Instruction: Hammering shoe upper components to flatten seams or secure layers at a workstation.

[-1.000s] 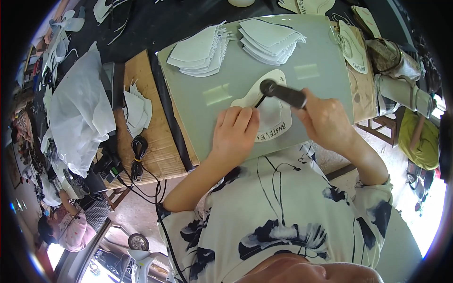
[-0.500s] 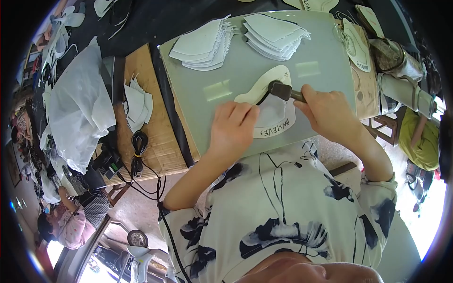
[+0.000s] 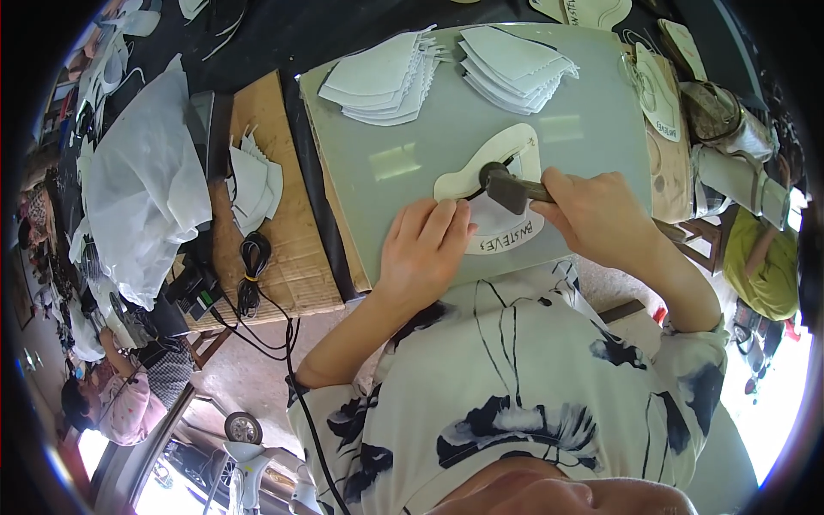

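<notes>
A cream, curved pattern template (image 3: 481,167) with dark lettering lies near the front of the grey-green board (image 3: 343,159). A white piece (image 3: 493,219) shows within its outline, with a dark line along its edge. My right hand (image 3: 605,210) is closed round the handle of a hammer (image 3: 511,192), whose head rests on or just over the template's middle. That head hides part of the template. My left hand (image 3: 423,253) lies at the template's left edge, fingers stretched out and their tips on it, holding nothing up.
Two fanned stacks of white cut pieces (image 3: 378,81) (image 3: 515,70) sit at the board's far side. To the left are more white pieces (image 3: 253,184), a coiled black cable (image 3: 254,262) and a large white plastic bag (image 3: 146,180). Another person (image 3: 120,403) sits at far left.
The hammer head has shifted slightly toward me and left across the template. My left fingers have straightened from a bent grip and lie flatter. The whole view has shifted a little.
</notes>
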The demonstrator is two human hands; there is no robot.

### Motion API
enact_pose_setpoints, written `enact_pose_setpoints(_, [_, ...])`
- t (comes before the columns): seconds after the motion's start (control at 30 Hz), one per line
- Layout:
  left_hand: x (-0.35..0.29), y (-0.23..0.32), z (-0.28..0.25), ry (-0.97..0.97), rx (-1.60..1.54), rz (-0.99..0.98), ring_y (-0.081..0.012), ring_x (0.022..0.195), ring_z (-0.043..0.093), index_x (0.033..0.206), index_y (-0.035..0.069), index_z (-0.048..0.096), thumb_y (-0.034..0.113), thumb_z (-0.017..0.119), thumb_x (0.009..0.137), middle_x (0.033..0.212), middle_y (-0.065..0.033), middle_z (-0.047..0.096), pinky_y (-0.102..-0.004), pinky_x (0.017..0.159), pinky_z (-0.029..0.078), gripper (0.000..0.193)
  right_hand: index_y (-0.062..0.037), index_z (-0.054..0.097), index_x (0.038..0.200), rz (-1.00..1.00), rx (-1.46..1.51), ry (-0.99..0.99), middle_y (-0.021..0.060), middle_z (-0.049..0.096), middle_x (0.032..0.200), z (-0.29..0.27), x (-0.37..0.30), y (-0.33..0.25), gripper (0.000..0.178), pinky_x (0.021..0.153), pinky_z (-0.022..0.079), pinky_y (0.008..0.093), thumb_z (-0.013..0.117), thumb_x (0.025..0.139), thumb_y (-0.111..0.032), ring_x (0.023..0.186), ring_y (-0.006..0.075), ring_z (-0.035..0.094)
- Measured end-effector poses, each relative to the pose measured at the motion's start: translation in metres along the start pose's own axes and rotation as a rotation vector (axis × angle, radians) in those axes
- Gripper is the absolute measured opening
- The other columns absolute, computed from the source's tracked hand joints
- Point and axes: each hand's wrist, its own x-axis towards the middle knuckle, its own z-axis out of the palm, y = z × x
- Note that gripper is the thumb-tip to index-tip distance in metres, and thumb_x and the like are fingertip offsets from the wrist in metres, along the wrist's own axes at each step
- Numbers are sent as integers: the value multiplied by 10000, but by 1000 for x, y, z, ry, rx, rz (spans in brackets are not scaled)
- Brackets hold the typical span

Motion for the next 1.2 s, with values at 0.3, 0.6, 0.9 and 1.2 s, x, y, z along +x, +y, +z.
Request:
enact_pose_setpoints(0.3, [-5,-4,-1,52,7,8,-248,880,595,983,23,699,92,821,648,1013,-56,598,-369,720,519,363,-23,492,847,-64,-46,-84,111,559,533,3,5,3,318,460,421,424,592,964,-301,481,328,568])
enact_pose_setpoints(0.6, [-4,-7,-2,54,-125,-107,-259,928,583,978,18,688,104,796,659,1040,-57,598,-380,751,511,348,-34,473,894,-143,-55,-209,103,567,571,0,15,5,289,473,407,416,641,929,-267,498,332,564])
enact_pose_setpoints(0.9, [-11,-7,-2,110,-117,-80,-266,902,627,963,-24,674,112,810,690,984,-88,642,-366,699,525,334,-28,482,835,-78,23,-50,102,555,545,22,20,-13,306,439,422,415,609,951,-282,482,316,574])
enact_pose_setpoints(1.2, [-12,-8,-4,90,-150,-118,-277,910,644,885,10,641,105,811,690,995,-96,650,-373,719,538,275,-23,471,875,-34,-10,-72,127,523,545,9,13,-20,263,469,437,443,610,946,-235,503,357,564])
